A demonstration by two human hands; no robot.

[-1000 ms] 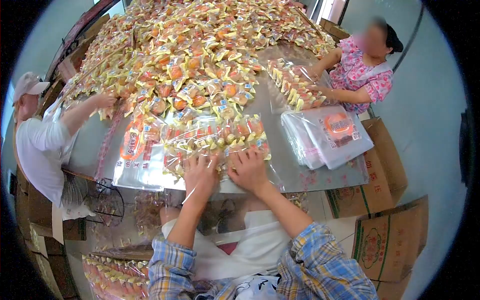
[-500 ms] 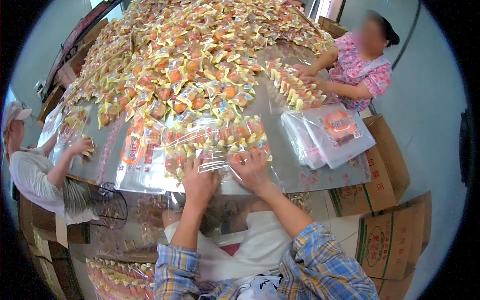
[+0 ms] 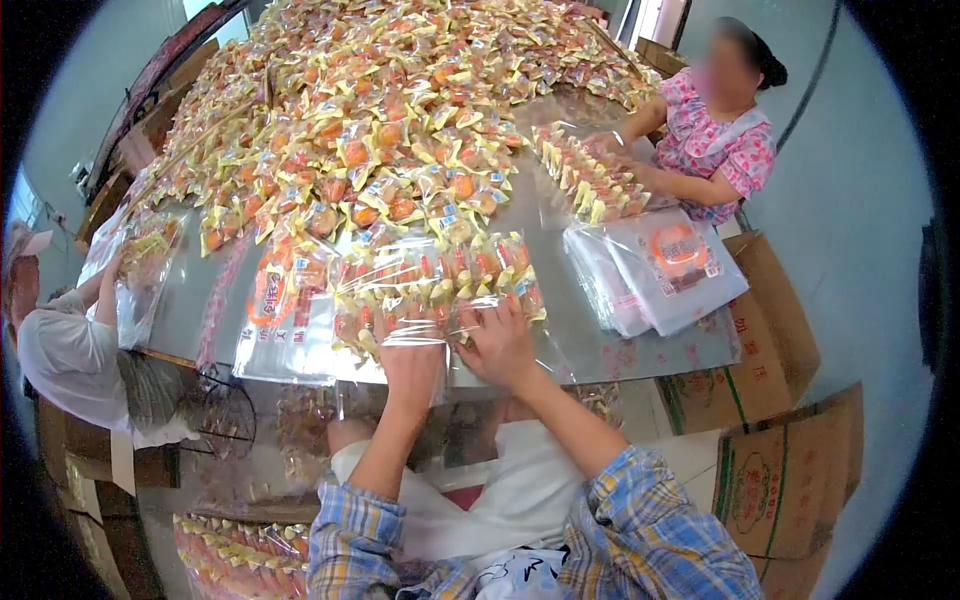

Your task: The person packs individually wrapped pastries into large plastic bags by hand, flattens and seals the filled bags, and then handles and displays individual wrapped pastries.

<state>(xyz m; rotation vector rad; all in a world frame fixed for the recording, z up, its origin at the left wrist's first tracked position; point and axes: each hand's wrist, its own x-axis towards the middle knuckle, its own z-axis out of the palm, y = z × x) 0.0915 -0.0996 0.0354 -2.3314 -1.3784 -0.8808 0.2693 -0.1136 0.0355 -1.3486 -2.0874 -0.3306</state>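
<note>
In front of me on the metal table lies a clear plastic bag [image 3: 395,285] with rows of individually wrapped pastries [image 3: 470,268], yellow-edged with red marks, standing side by side in it. My left hand [image 3: 412,358] reaches in under the shiny film, its fingers closed around packets in the near row and partly hidden by glare. On the right of the same row, my right hand [image 3: 495,345] curls its fingers over the packets, thumb lower down near the bag's mouth. Beside the left hand rests a flat printed bag [image 3: 270,310] with an orange logo.
A large heap of wrapped pastries [image 3: 380,110] covers the table's far side. To the right lie stacked printed bags [image 3: 675,265]; cardboard boxes [image 3: 790,480] stand below. One co-worker [image 3: 715,150] handles a pastry row at right, another [image 3: 70,350] sits at left. Packed pastries [image 3: 240,555] lie low at left.
My left hand has slid slightly right and further under the film. The packet rows look straighter. At left, the co-worker's arm has moved back towards the bag there.
</note>
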